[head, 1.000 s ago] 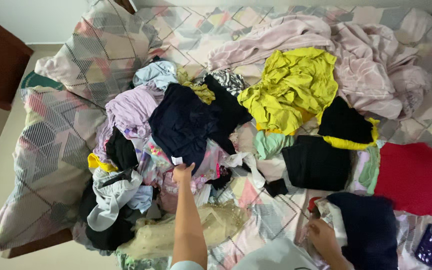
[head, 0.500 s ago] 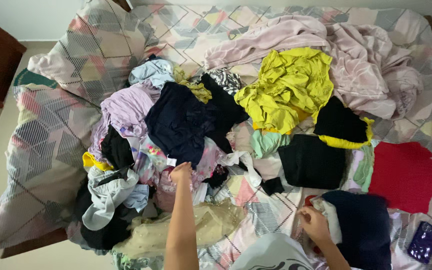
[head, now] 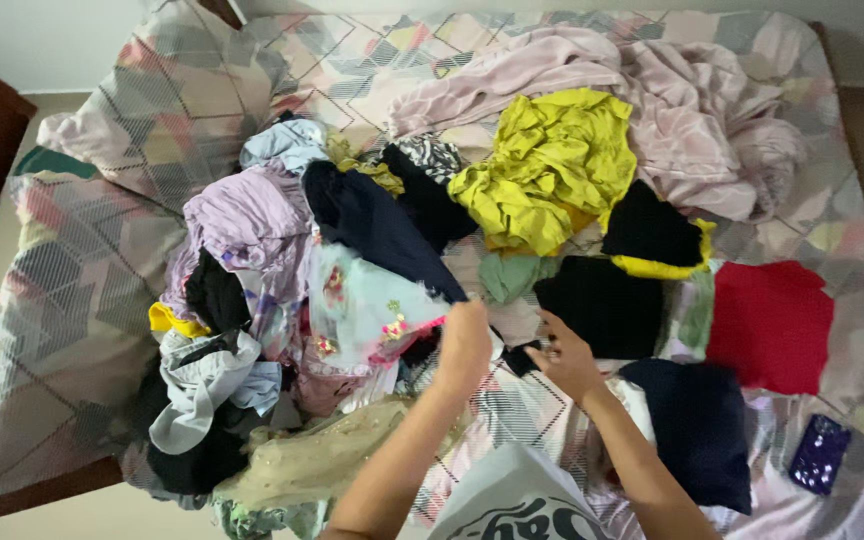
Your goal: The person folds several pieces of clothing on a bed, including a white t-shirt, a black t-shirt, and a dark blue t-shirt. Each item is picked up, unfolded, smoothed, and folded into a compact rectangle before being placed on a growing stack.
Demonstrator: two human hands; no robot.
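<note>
Your left hand [head: 464, 345] grips the navy garment [head: 377, 225] near the pile's right edge; your right hand [head: 564, 355], fingers half-curled, touches a black scrap [head: 520, 357] on the bed [head: 852, 230].

Bed sheet [head: 552, 420] with a pastel geometric print under everything. Two matching pillows [head: 82, 260] at my left. Pink blanket [head: 692, 110] bunched at the far side, yellow-green garment [head: 552, 160] crumpled against it. Red cloth [head: 767, 325] laid flat at right, folded black piece [head: 602, 305] beside it. Purple phone [head: 818, 452] near the right edge. Lilac top [head: 247, 215], grey garment [head: 202, 385], beige sheer fabric [head: 332, 455] in the left heap.
</note>
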